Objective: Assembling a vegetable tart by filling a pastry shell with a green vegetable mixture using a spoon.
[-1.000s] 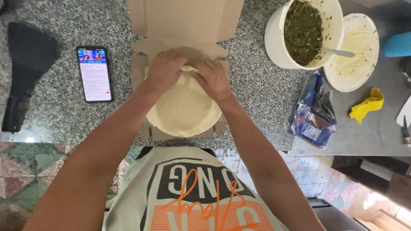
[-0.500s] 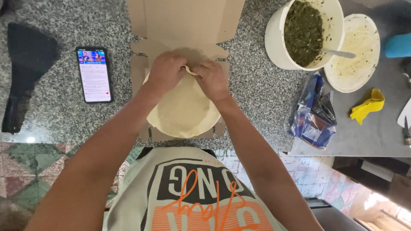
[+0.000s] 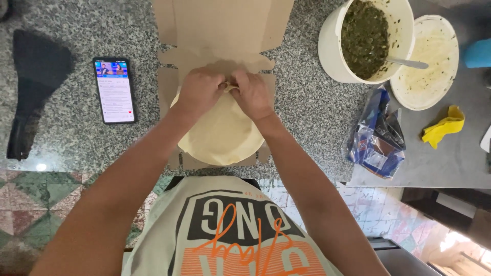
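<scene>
Two hands (image 3: 225, 92) on smooth round dough (image 3: 222, 133)

Two bare arms are seen, with no sleeves on them down to the wrists. No rings, watch or gloves are seen on the left hand (image 3: 200, 91) or the right hand (image 3: 253, 94). A pale, cream T-shirt is worn. A big dark block with large pale letters is printed on its front. Bright orange curly writing is drawn over the block, and thin orange stripes are printed beside it.
</scene>
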